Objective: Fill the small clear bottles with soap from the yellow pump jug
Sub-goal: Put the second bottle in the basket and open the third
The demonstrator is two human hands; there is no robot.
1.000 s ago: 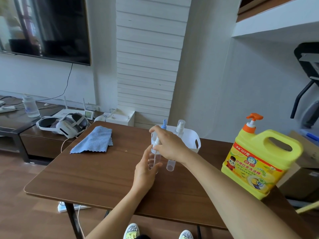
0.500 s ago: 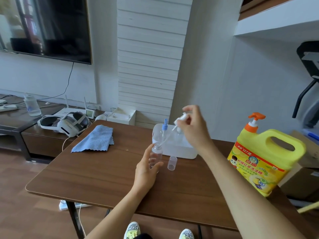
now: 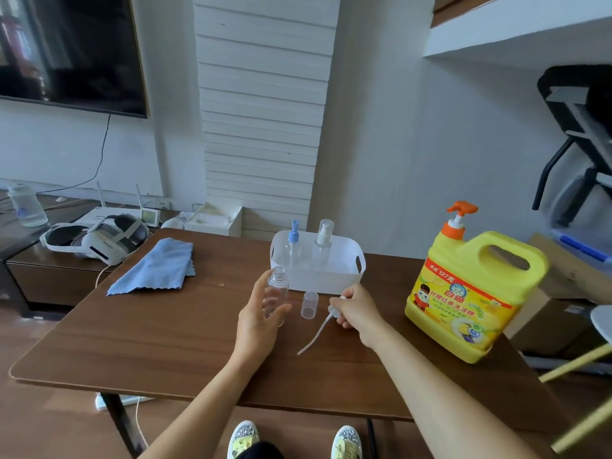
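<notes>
Just before the white basket (image 3: 331,282), the left hand (image 3: 260,321) curls round an open clear bottle (image 3: 277,286) — the right hand (image 3: 357,309) pinches a loose pump head (image 3: 333,310). The yellow pump jug (image 3: 470,293) stands right of the basket.

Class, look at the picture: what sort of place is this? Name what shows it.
Probably a home living room: a wall-mounted television, a low cabinet below it, and a wooden table.

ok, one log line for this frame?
left hand: holds uncapped bottle upright | right hand: grips spray top beside cap | jug: untouched | fill: not started
</notes>
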